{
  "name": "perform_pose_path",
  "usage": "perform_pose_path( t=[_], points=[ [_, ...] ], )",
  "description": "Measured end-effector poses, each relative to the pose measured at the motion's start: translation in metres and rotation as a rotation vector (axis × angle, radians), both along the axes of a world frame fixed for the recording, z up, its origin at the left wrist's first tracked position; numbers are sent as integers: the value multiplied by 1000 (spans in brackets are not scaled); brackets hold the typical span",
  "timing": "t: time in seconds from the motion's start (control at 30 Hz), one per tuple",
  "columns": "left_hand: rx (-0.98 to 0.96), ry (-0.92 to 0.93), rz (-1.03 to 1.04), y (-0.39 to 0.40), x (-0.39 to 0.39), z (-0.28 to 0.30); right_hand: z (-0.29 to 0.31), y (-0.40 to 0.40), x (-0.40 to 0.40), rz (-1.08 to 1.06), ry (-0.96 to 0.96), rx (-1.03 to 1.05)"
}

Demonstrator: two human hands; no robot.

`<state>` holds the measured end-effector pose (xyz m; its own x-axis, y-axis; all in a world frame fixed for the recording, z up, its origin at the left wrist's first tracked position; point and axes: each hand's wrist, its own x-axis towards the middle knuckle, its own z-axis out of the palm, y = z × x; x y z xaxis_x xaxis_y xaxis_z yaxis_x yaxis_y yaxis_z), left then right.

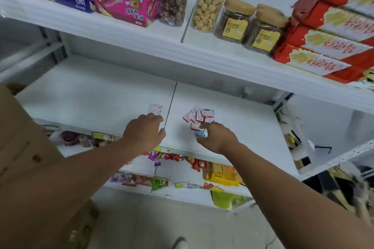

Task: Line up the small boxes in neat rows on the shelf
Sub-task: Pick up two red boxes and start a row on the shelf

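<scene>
On the white shelf (101,95) two small boxes (155,108) lie side by side, just left of the dark seam (171,105). Right of the seam sits a loose pile (198,116) of roughly eight red-and-white boxes — the exact count is unclear. The left hand (144,132) rests palm down, fingers curled and touching the nearer of the two boxes; whether it grips is not visible. The right hand (217,137) pinches a blue-and-white box (201,133) at the pile's near edge. Above stand two jars (251,26), stacked red packets (332,32) and a pink carton (129,0).
</scene>
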<state>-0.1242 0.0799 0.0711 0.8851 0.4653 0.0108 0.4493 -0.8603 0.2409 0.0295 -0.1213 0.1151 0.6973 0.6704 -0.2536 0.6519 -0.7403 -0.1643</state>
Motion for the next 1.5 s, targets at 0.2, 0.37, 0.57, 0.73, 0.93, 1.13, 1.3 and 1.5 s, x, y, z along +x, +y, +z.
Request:
perform_pose_path(
  t=[0.2,0.37,0.57,0.73,0.93,1.13,1.3,1.5],
  points=[
    [17,-48,-51,-30,20,27,23,-47,13,-63,-126,-30],
    [46,-62,-67,-58,56,44,31,-76,39,-112,-113,23],
    [54,-28,-36,-99,112,26,5,-117,84,-118,-38,26],
    [64,-51,-11,-114,160,14,-23,-129,144,-119,-17,84],
    [-52,35,102,-132,178,-28,-90,-108,187,-139,181,95],
    [-83,-3,155,-127,168,-69,-142,-78,201,-178,213,79],
    [-102,5,162,-100,171,-99,-168,-50,196,-229,139,111],
    [-136,22,99,-79,188,-120,-185,-29,188,-255,33,131]
  ],
)
